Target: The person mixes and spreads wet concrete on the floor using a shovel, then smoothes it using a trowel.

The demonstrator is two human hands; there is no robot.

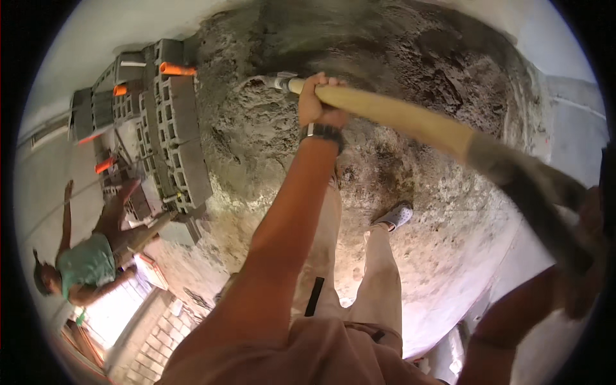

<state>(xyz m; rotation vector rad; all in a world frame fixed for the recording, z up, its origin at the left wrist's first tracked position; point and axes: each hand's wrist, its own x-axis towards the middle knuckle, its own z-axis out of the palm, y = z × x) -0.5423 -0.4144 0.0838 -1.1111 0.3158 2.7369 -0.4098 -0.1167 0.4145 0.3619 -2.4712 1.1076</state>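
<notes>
My left hand [322,102], with a watch on the wrist, is wrapped round the pale yellow shaft of a shovel [404,119], close to its metal socket. The shaft runs to the right and ends in a dark forked handle. My right hand [587,256], in shadow at the right rim, is closed on that handle; its fingers show poorly. The shovel's head points left into a grey heap of wet mortar [244,122], and its blade is mostly hidden there. More dark, lumpy mortar [443,70] spreads beyond the shaft.
Hollow concrete blocks [173,122] are stacked at the left, with orange pipe pieces [177,68] among them. Another person [90,263] in a green top is at the far left, beside a bright opening. My shoe [395,217] stands on the mortar-stained floor [443,250]. Walls rise behind and at the right.
</notes>
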